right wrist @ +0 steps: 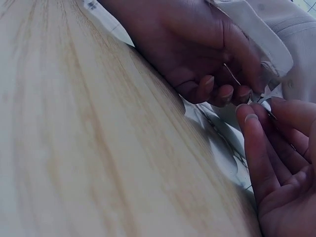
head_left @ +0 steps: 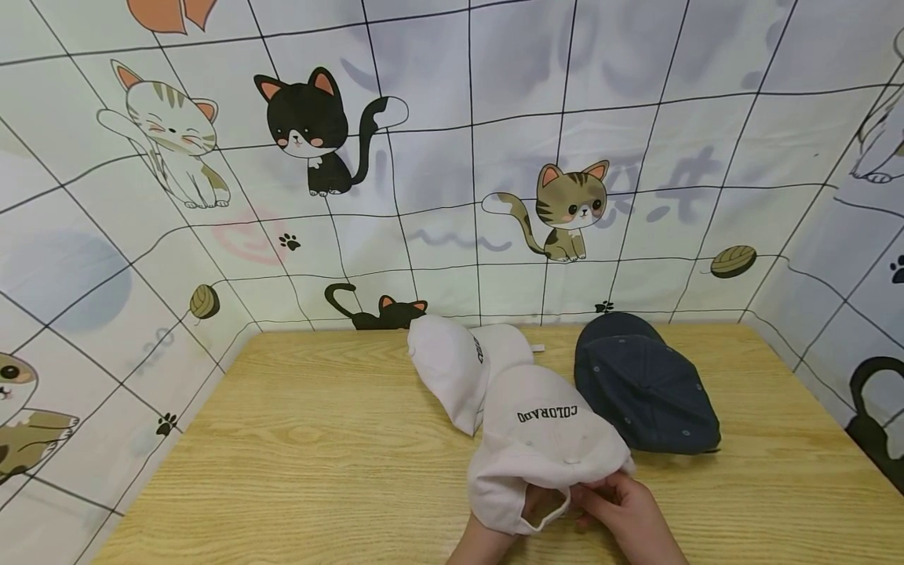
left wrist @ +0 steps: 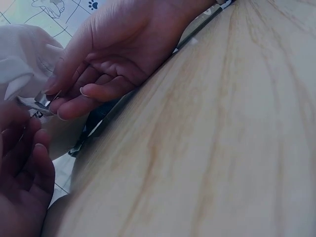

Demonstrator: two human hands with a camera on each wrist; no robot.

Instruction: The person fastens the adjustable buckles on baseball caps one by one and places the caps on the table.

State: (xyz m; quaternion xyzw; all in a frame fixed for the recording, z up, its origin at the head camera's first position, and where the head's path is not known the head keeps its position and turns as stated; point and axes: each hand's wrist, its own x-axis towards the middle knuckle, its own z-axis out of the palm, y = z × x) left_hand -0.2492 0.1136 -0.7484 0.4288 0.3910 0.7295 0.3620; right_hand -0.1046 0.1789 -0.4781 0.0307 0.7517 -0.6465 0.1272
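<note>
An off-white COLORADO baseball cap (head_left: 515, 435) is sitting on the near part of the desk (head_left: 318, 455), slightly right of midway between its side edges. Its soft fabric crown is bulging and creasing, with the top tipping toward the person and a small button showing there. Black block letters are running across the front, reading upside down from the head view. The arched back opening is facing the near edge, its narrow strap (right wrist: 256, 37) curving below, and a small silvery metal clasp (left wrist: 42, 99) is glinting between the fingertips. The right hand (head_left: 625, 510) is pinching the cap at this strap; the left hand (head_left: 542, 502), partly hidden behind the fabric, is pinching there too. Toward the far edge, a white cap (head_left: 448, 369) is lying with its black lettering partly covered. A navy cap (head_left: 646, 384) is resting nearer the right edge, crown upward.
</note>
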